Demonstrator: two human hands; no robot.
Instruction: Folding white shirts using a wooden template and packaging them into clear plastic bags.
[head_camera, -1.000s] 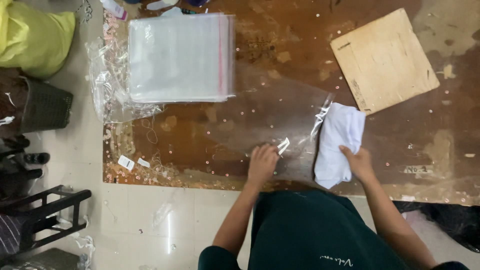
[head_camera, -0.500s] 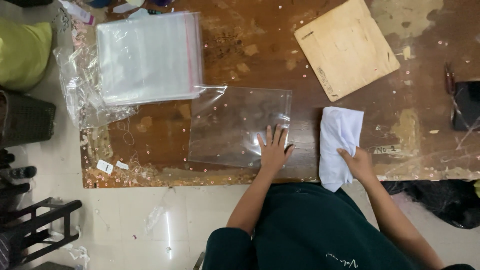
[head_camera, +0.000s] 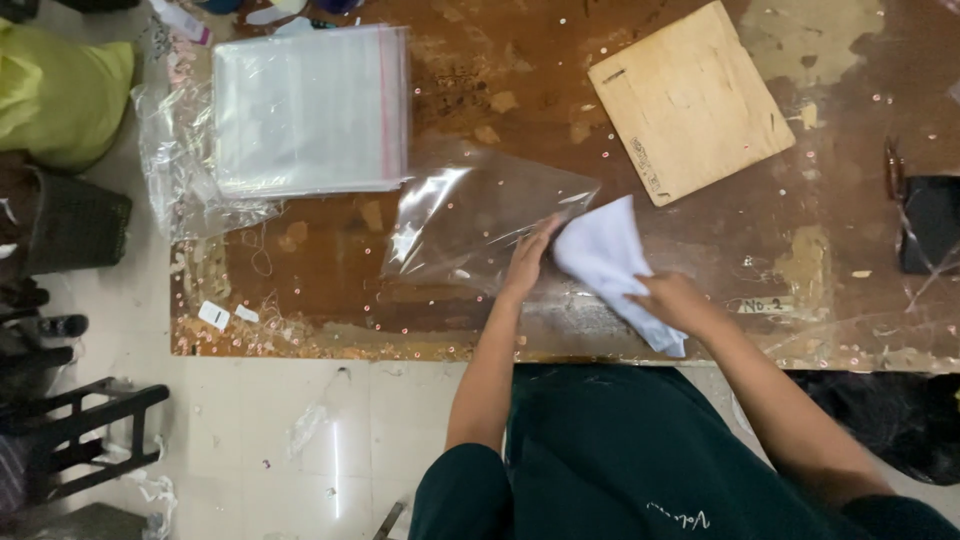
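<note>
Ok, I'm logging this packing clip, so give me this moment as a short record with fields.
left hand: left hand holds the open edge of a clear plastic bag
right hand: right hand grips a folded white cloth, its tip at the bag's mouth
surface: worn brown table
nearby: stack of clear bags at far left, wooden board at far right

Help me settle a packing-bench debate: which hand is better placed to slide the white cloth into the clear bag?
Right, probably. The right hand already grips the white cloth, whose tip points at the clear bag. The left hand lies at the bag's near edge, better suited to holding it.
</note>
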